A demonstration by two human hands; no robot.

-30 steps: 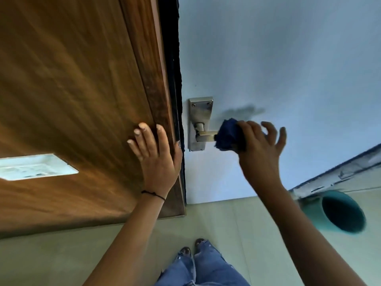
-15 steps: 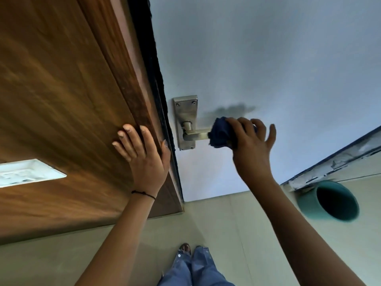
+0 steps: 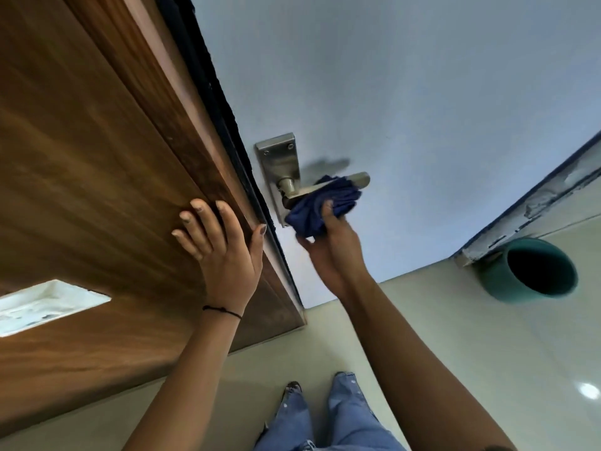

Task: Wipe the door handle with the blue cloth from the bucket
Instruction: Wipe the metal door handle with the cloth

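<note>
A metal door handle (image 3: 360,179) with a backplate (image 3: 280,161) is fixed on the pale blue door. The blue cloth (image 3: 320,203) is bunched under the lever and pressed against it. My right hand (image 3: 331,247) is shut on the cloth from below, thumb up across the fabric. My left hand (image 3: 221,252) lies flat with fingers apart on the brown wooden frame (image 3: 97,177), beside the door's edge. The teal bucket (image 3: 530,271) stands on the floor at the right; its inside looks dark.
A black strip (image 3: 227,131) runs between the wooden frame and the door. A white switch plate (image 3: 42,304) sits in the wood at the left. Beige floor tiles (image 3: 471,369) lie below, with my jeans and feet (image 3: 325,415) at the bottom.
My right hand has dropped from over the lever's end to under it, and the cloth has slid toward the backplate. The lever's tip now shows. The left hand stays on the wood.
</note>
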